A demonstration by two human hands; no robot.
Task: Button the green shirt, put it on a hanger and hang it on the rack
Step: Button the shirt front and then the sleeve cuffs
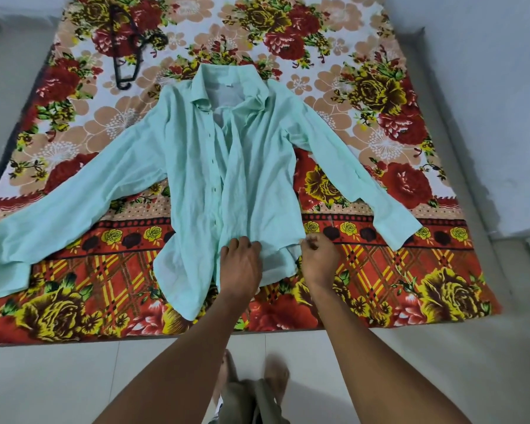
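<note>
A dark hanger (pixel 128 47) is seen on the flowered sheet (pixel 380 87), up on the left and apart from the shirt. The green shirt (pixel 227 166) is spread flat in the middle, unbuttoned, sleeves out wide. Its bottom hem is gripped by the curled left hand (pixel 240 264). The hem's right corner is pinched by the right hand (pixel 318 258).

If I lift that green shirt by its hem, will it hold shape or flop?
The green shirt will probably flop: it lies wrinkled and thin on the floral sheet. Its unbuttoned front likely falls open. The sleeves would probably trail, lying spread wide.
</note>
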